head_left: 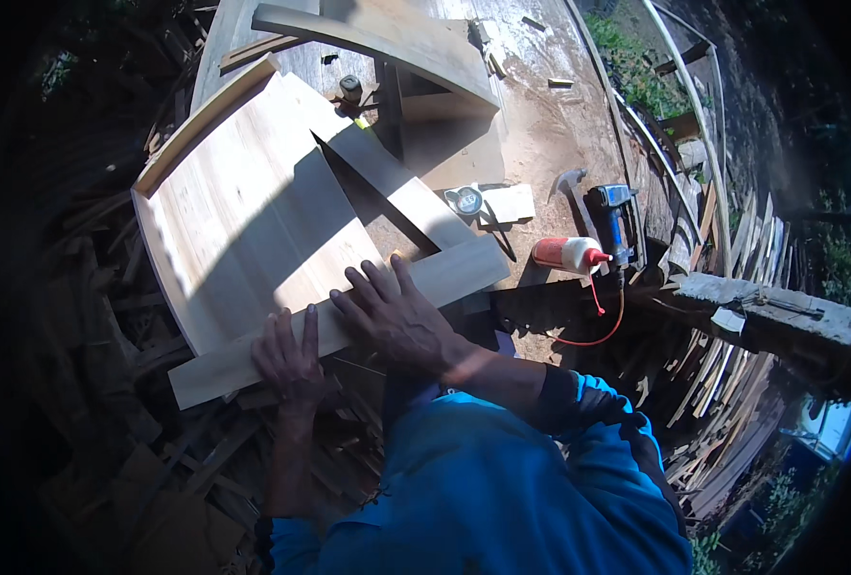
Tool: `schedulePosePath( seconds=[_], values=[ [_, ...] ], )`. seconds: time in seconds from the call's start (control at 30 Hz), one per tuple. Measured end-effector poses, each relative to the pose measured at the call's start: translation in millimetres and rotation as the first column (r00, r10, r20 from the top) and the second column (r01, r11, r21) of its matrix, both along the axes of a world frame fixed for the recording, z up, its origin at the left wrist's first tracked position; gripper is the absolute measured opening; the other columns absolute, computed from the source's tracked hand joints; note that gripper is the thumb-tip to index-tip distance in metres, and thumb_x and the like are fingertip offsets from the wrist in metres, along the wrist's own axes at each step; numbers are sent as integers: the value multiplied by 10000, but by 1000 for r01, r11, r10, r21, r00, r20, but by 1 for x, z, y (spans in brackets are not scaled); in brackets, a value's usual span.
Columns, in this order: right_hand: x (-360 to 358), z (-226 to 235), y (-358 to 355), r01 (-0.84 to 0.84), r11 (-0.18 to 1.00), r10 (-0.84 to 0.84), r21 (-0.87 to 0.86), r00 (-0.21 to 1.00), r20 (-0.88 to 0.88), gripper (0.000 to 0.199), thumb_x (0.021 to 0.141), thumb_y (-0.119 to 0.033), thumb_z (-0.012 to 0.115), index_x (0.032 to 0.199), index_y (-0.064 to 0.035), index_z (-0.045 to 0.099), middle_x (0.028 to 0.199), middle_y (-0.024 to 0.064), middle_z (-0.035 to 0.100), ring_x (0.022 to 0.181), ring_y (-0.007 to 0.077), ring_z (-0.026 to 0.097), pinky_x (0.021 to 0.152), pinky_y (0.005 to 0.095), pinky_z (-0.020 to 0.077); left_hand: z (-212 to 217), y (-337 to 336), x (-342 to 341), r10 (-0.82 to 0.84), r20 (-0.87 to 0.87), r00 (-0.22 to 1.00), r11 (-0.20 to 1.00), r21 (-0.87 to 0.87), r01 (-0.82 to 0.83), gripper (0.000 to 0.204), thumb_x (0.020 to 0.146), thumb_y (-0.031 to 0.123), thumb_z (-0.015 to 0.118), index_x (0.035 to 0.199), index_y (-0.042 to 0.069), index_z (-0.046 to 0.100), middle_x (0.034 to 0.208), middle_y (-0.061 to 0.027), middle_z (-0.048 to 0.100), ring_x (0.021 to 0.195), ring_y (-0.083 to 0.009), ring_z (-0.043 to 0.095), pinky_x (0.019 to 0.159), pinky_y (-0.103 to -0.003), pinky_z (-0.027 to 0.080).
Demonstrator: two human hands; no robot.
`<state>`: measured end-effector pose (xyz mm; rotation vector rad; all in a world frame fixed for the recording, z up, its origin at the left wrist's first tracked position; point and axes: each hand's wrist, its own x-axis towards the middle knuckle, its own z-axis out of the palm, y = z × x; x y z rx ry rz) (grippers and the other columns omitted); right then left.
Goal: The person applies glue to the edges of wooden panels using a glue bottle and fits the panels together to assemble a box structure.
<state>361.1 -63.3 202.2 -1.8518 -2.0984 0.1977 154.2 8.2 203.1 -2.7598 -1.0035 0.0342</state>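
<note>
A pale wooden board [444, 278] lies slantwise in front of me, along the near edge of a light wooden panel [243, 201] with raised strips on its far and left sides. My left hand [293, 356] grips the board left of its middle, fingers over its top face. Just to the right, my right hand [396, 316] holds the same board, its fingers reaching across to the far edge. Both thumbs are partly hidden. A second pale board [387, 168] lies right of the panel, with a dark narrow gap between them.
On the workbench [550, 125] are a round-faced gauge or tape measure [466, 199], a hammer [571, 187], a blue air nailer [617, 222] with an orange hose [621, 307], and a red-and-white glue bottle [564, 253]. A long board [377, 48] lies at the back. Scrap wood [722, 383] surrounds the bench.
</note>
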Motion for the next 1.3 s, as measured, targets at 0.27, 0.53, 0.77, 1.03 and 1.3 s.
schedulePosePath(
  seconds=[0.27,0.53,0.77,1.03,1.3],
  values=[
    [102,25,63,183,944,-145,275,977,-154,749,773,-287,706,1393,11,410,1150,175,492,1151,333,467,1058,523,302,92,93,106,-200,152,968,963,210,166,677,803,266,706,1423,173,452,1322,-137,506,1269,-331,461,1055,-612,311],
    [236,-3,127,398,780,-254,483,906,-338,883,692,-454,788,1395,-51,437,1163,138,517,1136,330,495,1063,540,305,200,198,251,-412,-128,902,863,263,432,962,503,447,844,1321,85,490,1149,-75,538,1123,-253,504,1020,-503,357],
    [294,-32,190,488,825,-374,286,849,-373,866,859,-670,515,1511,-140,303,1404,189,418,1354,344,371,1147,593,186,174,263,331,-275,-267,924,921,204,333,965,548,634,782,1290,82,508,1130,-89,547,1109,-274,494,956,-447,359],
    [290,-88,199,541,834,-392,110,720,-572,661,920,-555,486,1485,-226,387,1459,175,386,1403,350,314,1184,528,163,115,298,357,-172,-393,903,984,-23,178,921,600,643,772,1285,76,532,1243,-127,523,1203,-323,459,983,-487,355],
    [322,-95,201,370,929,-272,16,711,-648,536,907,-446,552,1359,-160,527,1344,174,497,1282,341,457,1124,468,302,64,228,392,-292,-341,894,956,-124,265,1016,574,699,749,1380,132,502,1398,-155,430,1350,-331,349,1114,-608,215]
  ],
)
